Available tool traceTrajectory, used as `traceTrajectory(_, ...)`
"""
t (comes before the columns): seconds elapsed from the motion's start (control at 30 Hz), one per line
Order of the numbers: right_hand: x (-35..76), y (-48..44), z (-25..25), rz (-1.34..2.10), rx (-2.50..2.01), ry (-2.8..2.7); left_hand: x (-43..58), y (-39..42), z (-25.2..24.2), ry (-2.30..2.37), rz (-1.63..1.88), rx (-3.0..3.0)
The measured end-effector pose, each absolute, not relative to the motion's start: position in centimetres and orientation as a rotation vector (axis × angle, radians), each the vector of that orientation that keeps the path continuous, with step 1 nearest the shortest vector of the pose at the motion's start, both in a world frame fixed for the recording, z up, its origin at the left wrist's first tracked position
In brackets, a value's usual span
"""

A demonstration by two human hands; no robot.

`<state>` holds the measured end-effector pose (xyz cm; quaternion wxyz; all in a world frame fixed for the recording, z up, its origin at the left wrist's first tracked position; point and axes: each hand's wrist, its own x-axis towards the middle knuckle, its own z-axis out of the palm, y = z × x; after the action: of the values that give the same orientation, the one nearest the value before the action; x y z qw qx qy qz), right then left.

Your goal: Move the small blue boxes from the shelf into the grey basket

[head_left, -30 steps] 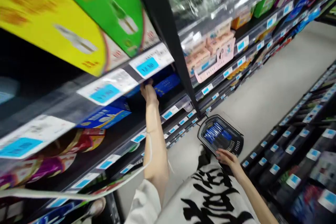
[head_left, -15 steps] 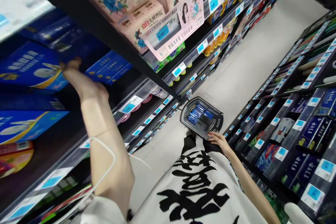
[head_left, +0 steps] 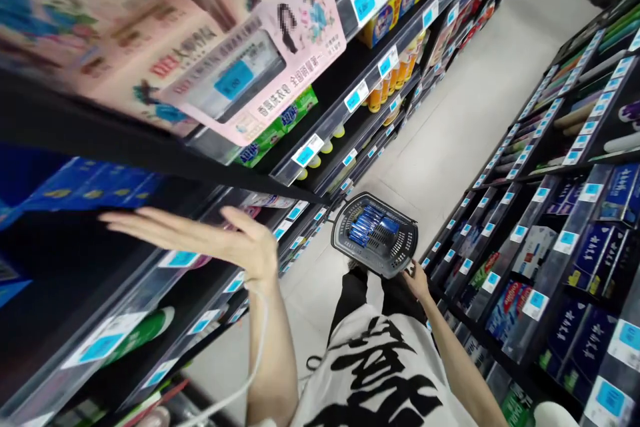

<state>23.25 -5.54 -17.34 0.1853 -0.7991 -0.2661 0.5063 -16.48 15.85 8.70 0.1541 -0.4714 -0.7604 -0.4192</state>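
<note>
My left hand [head_left: 210, 237] is stretched out flat, fingers apart and empty, just in front of a dark shelf opening on the left. Blue boxes [head_left: 87, 183] lie on that shelf above and behind the fingertips. My right hand [head_left: 417, 278] grips the rim of a grey shopping basket [head_left: 397, 258] held low over the aisle floor. Several blue packs [head_left: 373, 223] lie inside the basket. A white cord hangs from my left wrist.
Pink boxes and a pink shelf sign [head_left: 260, 60] sit overhead on the left. Green packs [head_left: 280, 123] and orange bottles [head_left: 387, 87] fill lower shelves. A dark shelf unit with blue price tags [head_left: 565, 240] lines the right. The pale aisle floor [head_left: 480, 107] runs ahead.
My left hand has let go of the blue box on the shelf and drawn back, now open and flat. The view has tilted down. The basket stays in my right hand.
</note>
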Motion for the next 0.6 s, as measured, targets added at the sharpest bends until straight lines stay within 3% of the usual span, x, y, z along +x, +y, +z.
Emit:
traceTrajectory(0.13,24.0,-4.8,-22.5,1.398,-2.33,-0.987,-9.8,14.1,2.5,-2.117,-1.207,-1.796)
traceTrajectory(0.27,24.2,-3.0,-29.4,1.378,-2.414,-1.194,-4.4,10.4,-8.9,-2.276,-1.265,-2.335)
traceTrajectory(0.33,24.3,-1.9,-33.9,1.356,-2.459,-1.299,-1.7,6.8,-15.9,-2.505,-0.959,-2.622)
traceTrajectory(0.5,25.2,0.9,-48.7,1.329,-2.544,-1.569,2.6,-7.2,-31.5,-2.761,0.641,-2.891)
traceTrajectory(0.6,25.8,2.4,-57.9,1.309,-2.578,-1.69,3.9,-15.2,-37.6,-2.687,0.697,-2.857)
